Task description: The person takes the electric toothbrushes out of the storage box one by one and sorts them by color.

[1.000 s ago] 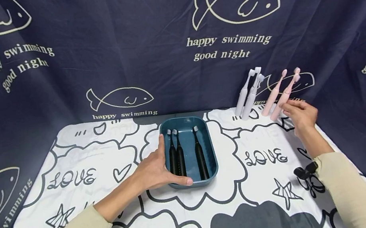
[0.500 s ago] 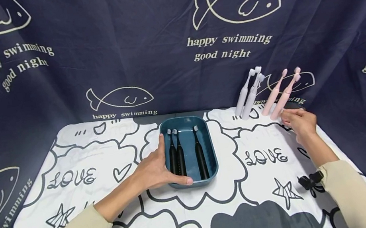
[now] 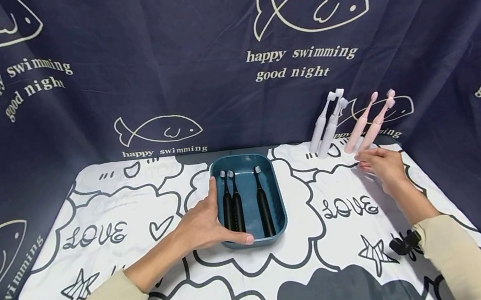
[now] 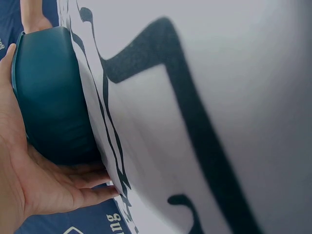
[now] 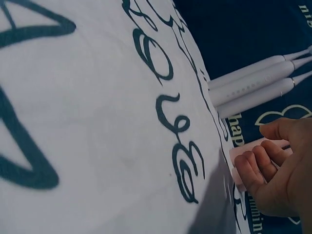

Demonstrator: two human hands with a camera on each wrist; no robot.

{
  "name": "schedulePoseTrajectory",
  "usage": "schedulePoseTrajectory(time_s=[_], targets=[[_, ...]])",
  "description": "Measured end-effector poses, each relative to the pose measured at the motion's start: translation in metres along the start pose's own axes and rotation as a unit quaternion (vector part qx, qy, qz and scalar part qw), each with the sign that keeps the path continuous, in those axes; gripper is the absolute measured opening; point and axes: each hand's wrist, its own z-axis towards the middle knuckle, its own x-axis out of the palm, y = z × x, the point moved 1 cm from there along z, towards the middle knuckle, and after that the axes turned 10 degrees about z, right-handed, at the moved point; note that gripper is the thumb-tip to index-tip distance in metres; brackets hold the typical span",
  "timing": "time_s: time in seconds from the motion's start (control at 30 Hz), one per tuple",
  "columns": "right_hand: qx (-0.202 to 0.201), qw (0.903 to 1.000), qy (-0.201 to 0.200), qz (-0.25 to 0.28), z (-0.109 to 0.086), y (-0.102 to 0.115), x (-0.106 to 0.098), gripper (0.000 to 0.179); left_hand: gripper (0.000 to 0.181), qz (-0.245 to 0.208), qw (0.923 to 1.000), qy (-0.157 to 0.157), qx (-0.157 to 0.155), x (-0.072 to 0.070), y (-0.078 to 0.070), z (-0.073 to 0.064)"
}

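Note:
My left hand [image 3: 205, 222] lies spread around the near left corner of a teal box [image 3: 256, 242]. Its index finger runs along the left wall and its thumb along the near one; the left wrist view shows the fingers fairly straight against the box. Inside lie three black electric toothbrushes [image 3: 263, 204]. At the back right, my right hand [image 3: 384, 166] is beside the lower ends of three pink electric toothbrushes [image 3: 373, 130], standing upright. In the right wrist view its fingers bend loosely before the pink handles, the thumb apart; whether they touch is unclear.
Three pale lilac electric toothbrushes [image 3: 326, 135] stand close together left of the pink ones. A dark blue curtain [image 3: 225, 57] with fish drawings hangs behind and on both sides. A white patterned cloth [image 3: 332, 241] covers the table.
My right hand has left the side of the front pink toothbrush, dropping slightly, then moving left towards its lower end. My left hand and the box have stayed in place.

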Motion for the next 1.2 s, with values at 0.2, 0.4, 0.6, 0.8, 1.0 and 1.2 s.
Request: schedulePoseTrajectory(time_s=[0.2, 0.4, 0.6, 0.8, 1.0, 1.2], targets=[[-0.009, 0.9996, 0.026, -0.005, -0.002, 0.001, 0.009, 0.028, 0.179, 0.003, 1.0, 0.001, 0.001, 0.0, 0.0, 0.0], [-0.007, 0.9987, 0.049, 0.005, -0.007, 0.003, 0.02, 0.021, 0.179, 0.003, 1.0, 0.002, 0.002, -0.001, -0.001, 0.001], [-0.004, 0.9976, 0.068, 0.006, -0.013, 0.004, 0.034, 0.022, 0.179, 0.003, 1.0, -0.001, 0.002, -0.001, 0.0, 0.001], [0.002, 0.9966, 0.082, 0.002, -0.018, 0.004, 0.047, 0.009, 0.179, 0.003, 1.0, 0.001, -0.001, -0.001, 0.0, 0.001], [0.002, 0.9957, 0.093, -0.004, -0.021, 0.004, 0.059, 0.013, 0.179, 0.002, 1.0, 0.002, -0.002, -0.001, 0.001, 0.0], [-0.005, 0.9947, 0.102, -0.016, -0.026, 0.006, 0.071, 0.01, 0.179, 0.0, 1.0, 0.002, -0.003, -0.001, 0.0, 0.0]])
